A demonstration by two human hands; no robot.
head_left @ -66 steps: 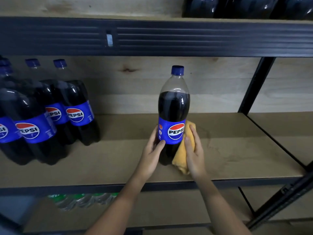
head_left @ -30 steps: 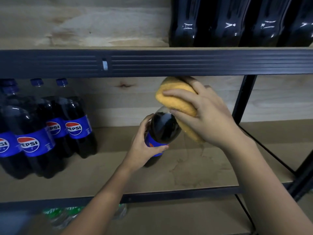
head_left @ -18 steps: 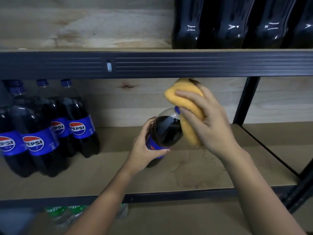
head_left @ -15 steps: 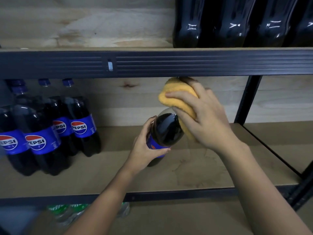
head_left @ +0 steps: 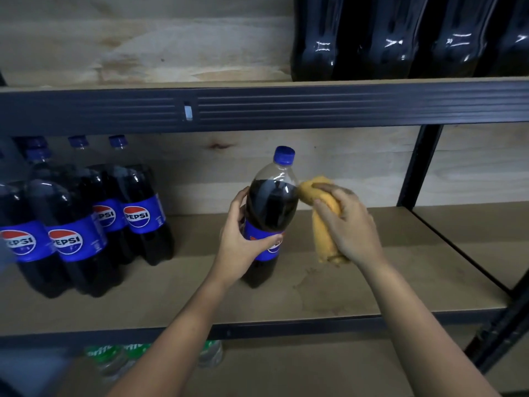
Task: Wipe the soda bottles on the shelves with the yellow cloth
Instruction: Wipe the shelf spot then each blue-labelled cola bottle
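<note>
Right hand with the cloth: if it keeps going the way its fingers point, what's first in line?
The right hand points left, yellow cloth leading. First contact would likely be the held Pepsi bottle; the cloth looks at or near its shoulder, depth unclear.

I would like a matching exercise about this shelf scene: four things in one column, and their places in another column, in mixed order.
Things:
1. yellow cloth
2. held Pepsi bottle
3. green-labelled bottles
4. dark bottles without visible labels

Places:
A. top shelf
B. in the left hand
C. lowest shelf
D. in the right hand

Pairs: 1-D, 2-B, 3-C, 4-A
</note>
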